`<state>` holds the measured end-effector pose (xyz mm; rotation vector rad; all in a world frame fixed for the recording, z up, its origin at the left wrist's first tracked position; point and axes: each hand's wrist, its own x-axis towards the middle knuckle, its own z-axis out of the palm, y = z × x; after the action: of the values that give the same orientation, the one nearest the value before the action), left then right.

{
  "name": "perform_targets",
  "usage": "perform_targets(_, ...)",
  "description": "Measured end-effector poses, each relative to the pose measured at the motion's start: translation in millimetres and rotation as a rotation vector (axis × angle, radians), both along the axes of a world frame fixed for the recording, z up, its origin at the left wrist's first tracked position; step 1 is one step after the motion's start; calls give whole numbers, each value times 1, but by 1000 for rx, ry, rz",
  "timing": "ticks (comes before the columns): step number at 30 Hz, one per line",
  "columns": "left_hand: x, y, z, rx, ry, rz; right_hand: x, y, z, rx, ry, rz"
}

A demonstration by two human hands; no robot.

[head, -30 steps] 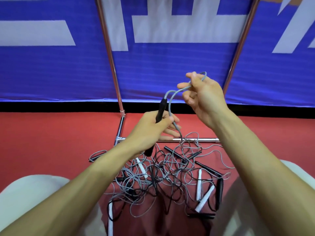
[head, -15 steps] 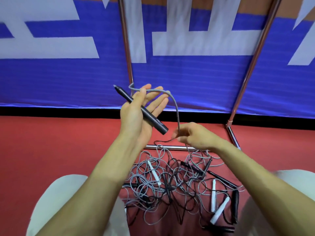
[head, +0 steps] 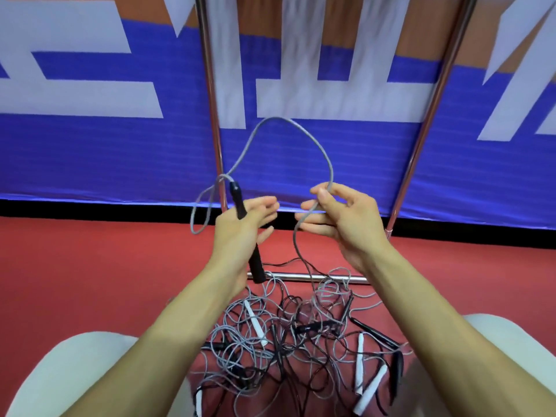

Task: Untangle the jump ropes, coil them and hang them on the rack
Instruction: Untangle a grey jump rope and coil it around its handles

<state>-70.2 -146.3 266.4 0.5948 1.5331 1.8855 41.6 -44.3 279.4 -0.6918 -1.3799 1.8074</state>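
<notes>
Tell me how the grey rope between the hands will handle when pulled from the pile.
Likely floppy: the grey rope arches and droops in loose loops between the left hand and right hand. Probably light, since a pinch carries it. Apt to snag, as its tail runs into the tangled pile.

1 wide-angle camera, worn on the person's head, looks forward and down from close range onto the tangled heap of grey and black jump ropes on the red floor, facing the blue-and-white fabric banner just beyond.
</notes>
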Motion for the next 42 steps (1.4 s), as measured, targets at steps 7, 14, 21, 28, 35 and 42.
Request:
perform_targets(7, 32, 11, -14, -179, 224, -367, 5, 11, 17, -246, 443, -6)
perform_targets(14, 38, 10, -14, -55, 183, -279, 11, 30, 4, -185, 209, -122)
perform_targets(21, 31, -4, 15, 203, 102, -241, 7, 23, -3, 176, -192, -3)
perform_targets(28, 6, -16, 37, 476, -245, -135, -5, 14, -38, 576, -661, 487)
perform_targets(35, -9, -22, 37, 543, -343, -13, -7, 10, -56, 727, -836, 284)
perform_targets(42, -1, -10, 10, 78, -2, -62, -2, 5, -21, 317, -267, 49)
